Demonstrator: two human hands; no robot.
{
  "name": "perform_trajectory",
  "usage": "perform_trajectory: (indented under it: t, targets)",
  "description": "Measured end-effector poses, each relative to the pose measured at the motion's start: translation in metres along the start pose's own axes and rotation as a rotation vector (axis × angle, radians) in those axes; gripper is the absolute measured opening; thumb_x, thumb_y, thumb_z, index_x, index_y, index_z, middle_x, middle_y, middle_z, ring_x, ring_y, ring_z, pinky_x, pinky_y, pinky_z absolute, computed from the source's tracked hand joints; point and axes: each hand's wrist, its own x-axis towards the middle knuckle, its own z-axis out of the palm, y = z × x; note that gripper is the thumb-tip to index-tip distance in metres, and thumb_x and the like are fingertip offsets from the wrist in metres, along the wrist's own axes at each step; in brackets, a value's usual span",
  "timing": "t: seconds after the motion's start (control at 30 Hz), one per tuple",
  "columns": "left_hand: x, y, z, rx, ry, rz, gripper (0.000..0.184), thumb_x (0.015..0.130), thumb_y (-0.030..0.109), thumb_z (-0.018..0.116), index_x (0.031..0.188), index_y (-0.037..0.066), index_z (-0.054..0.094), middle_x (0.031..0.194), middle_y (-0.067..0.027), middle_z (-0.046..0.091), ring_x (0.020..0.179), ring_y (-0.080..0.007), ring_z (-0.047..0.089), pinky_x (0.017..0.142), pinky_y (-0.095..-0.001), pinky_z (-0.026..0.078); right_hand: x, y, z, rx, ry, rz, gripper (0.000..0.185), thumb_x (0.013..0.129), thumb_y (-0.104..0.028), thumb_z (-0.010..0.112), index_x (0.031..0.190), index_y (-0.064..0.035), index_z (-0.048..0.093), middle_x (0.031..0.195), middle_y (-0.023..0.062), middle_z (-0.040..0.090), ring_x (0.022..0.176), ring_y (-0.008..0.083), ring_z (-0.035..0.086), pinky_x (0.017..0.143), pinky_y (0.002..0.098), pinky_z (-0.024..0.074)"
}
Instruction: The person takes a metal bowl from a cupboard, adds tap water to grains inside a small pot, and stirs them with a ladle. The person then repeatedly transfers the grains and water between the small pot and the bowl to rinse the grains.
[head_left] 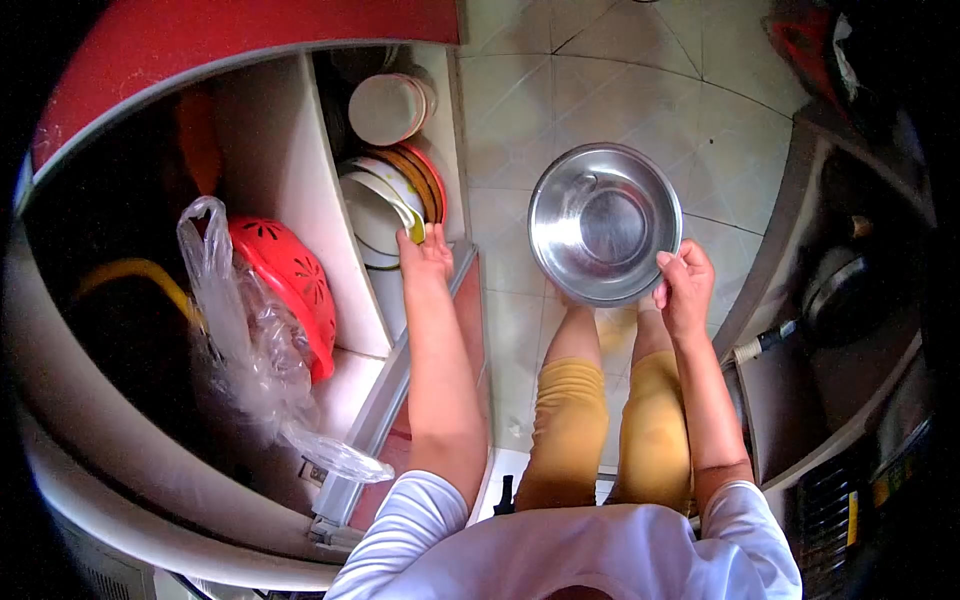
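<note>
A shiny stainless steel basin [612, 222] is held above the floor by my right hand [688, 285]. The thumb lies over its near right rim and the fingers curl underneath. Inside the cabinet on the left, my left hand [427, 252] has its thumb and fingers closed about the rim of a white bowl [372, 215] with a green-yellow edge. That bowl leans among stacked dishes, beside brown and red-rimmed plates [425, 172]. Part of the fingers is hidden by the rim. Farther back stands a stack of white cups or bowls [385, 108].
Left of the cabinet's white divider [340, 200] sit a red plastic colander [290, 275] and a clear plastic bag [255, 340]. A red panel [230, 45] curves above. At right, a dark pan [840, 295] rests in another compartment. Pale tiles [630, 100] cover the floor.
</note>
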Motion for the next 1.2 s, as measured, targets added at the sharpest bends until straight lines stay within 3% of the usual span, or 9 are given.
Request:
perform_trajectory:
  t: [0.07, 0.3, 0.5, 0.63, 0.7, 0.77, 0.97, 1.07, 1.2]
  targets:
    - [0.016, 0.000, -0.006, 0.095, -0.051, -0.018, 0.046, 0.083, 0.056, 0.045, 0.091, 0.012, 0.054, 0.068, 0.0005, 0.062, 0.060, -0.0160, 0.064, 0.041, -0.0192, 0.042, -0.007, -0.005, -0.002, 0.018, 0.015, -0.023, 0.010, 0.081, -0.006, 0.057, 0.076, -0.0063, 0.049, 0.057, -0.0015, 0.051, 0.036, 0.0023, 0.042, 0.032, 0.0150, 0.0305]
    - [0.004, 0.004, 0.003, 0.050, -0.020, -0.028, 0.062, 0.083, 0.059, 0.041, 0.103, 0.000, 0.048, 0.081, -0.0111, 0.064, 0.067, -0.0227, 0.065, 0.052, -0.0280, 0.055, -0.046, -0.046, -0.023, 0.079, 0.111, -0.098, 0.012, 0.081, -0.006, 0.057, 0.074, -0.0060, 0.048, 0.056, -0.0013, 0.051, 0.037, 0.0029, 0.044, 0.033, 0.0151, 0.0323]
    - [-0.049, -0.038, -0.043, 0.400, -0.433, -0.028, 0.067, 0.087, 0.057, 0.034, 0.122, -0.001, 0.037, 0.113, -0.0149, 0.053, 0.090, -0.0259, 0.059, 0.060, -0.0308, 0.051, -0.113, -0.093, -0.029, 0.090, 0.160, -0.097, 0.014, 0.080, -0.009, 0.059, 0.075, -0.0063, 0.047, 0.054, -0.0017, 0.049, 0.037, 0.0041, 0.044, 0.032, 0.0161, 0.0330]
    - [-0.193, -0.073, -0.078, 0.822, -0.796, -0.027, 0.065, 0.086, 0.058, 0.035, 0.125, 0.006, 0.039, 0.118, -0.0114, 0.051, 0.102, -0.0251, 0.051, 0.081, -0.0377, 0.045, -0.169, -0.126, -0.016, 0.082, 0.181, -0.090, 0.014, 0.079, -0.010, 0.060, 0.075, -0.0076, 0.046, 0.052, -0.0017, 0.049, 0.037, 0.0049, 0.047, 0.032, 0.0163, 0.0338]
    - [-0.258, -0.079, -0.093, 0.642, -1.007, -0.083, 0.068, 0.084, 0.061, 0.034, 0.122, 0.005, 0.042, 0.117, -0.0102, 0.052, 0.109, -0.0237, 0.048, 0.093, -0.0386, 0.037, -0.194, -0.140, -0.009, 0.100, 0.170, -0.096, 0.014, 0.079, -0.009, 0.059, 0.075, -0.0077, 0.046, 0.052, -0.0016, 0.049, 0.038, 0.0049, 0.047, 0.032, 0.0163, 0.0338]
    - [-0.297, -0.071, -0.111, 0.572, -0.979, -0.331, 0.070, 0.083, 0.063, 0.034, 0.122, 0.006, 0.043, 0.119, -0.0095, 0.051, 0.114, -0.0215, 0.045, 0.096, -0.0374, 0.036, -0.219, -0.158, -0.002, 0.118, 0.154, -0.107, 0.014, 0.079, -0.009, 0.059, 0.075, -0.0078, 0.046, 0.052, -0.0015, 0.049, 0.038, 0.0049, 0.047, 0.032, 0.0164, 0.0337]
    - [-0.369, -0.028, -0.114, 0.755, -1.245, -0.347, 0.049, 0.084, 0.035, 0.056, 0.120, 0.003, 0.044, 0.116, -0.0098, 0.053, 0.109, -0.0231, 0.050, 0.093, -0.0369, 0.040, -0.276, -0.226, 0.022, 0.097, 0.097, -0.221, 0.017, 0.080, -0.007, 0.058, 0.073, -0.0095, 0.042, 0.051, -0.0013, 0.048, 0.038, 0.0054, 0.047, 0.032, 0.0166, 0.0334]
    - [-0.412, -0.007, -0.097, 0.859, -1.301, -0.146, 0.036, 0.080, 0.011, 0.057, 0.113, 0.002, 0.048, 0.099, -0.0062, 0.060, 0.089, -0.0158, 0.059, 0.078, -0.0299, 0.049, -0.297, -0.266, 0.037, 0.103, 0.098, -0.301, 0.018, 0.080, -0.008, 0.057, 0.073, -0.0101, 0.041, 0.052, -0.0011, 0.048, 0.038, 0.0057, 0.047, 0.032, 0.0173, 0.0340]
    - [-0.487, 0.026, -0.060, 0.876, -1.417, 0.010, 0.032, 0.079, 0.009, 0.056, 0.110, 0.001, 0.050, 0.094, -0.0068, 0.060, 0.083, -0.0156, 0.060, 0.075, -0.0295, 0.049, -0.303, -0.305, 0.048, 0.066, 0.105, -0.385, 0.017, 0.081, -0.015, 0.058, 0.078, -0.0090, 0.042, 0.056, -0.0001, 0.049, 0.043, 0.0067, 0.050, 0.034, 0.0188, 0.0372]
